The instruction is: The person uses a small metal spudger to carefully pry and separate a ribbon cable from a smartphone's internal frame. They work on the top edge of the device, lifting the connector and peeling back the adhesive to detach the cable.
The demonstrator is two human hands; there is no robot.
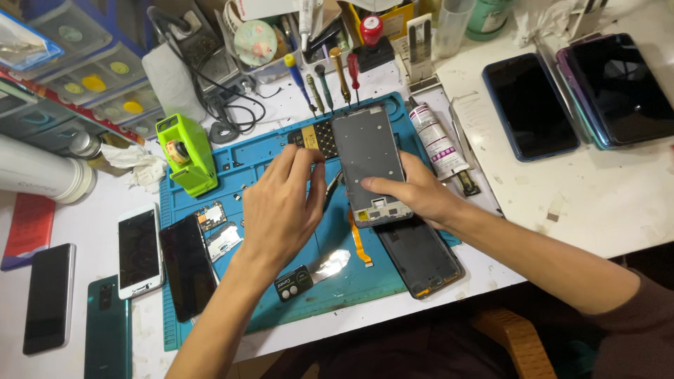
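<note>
Grey metal phone mid-frame sits tilted above the blue silicone repair mat on the white tabletop, gripped at its lower edge by the right hand, thumb across the face. The left hand has curled fingers touching the frame's left edge beside a perforated black-and-gold board. A dark phone back shell lies below.

Two bare forearms, dark maroon sleeve pushed up on right arm
</note>
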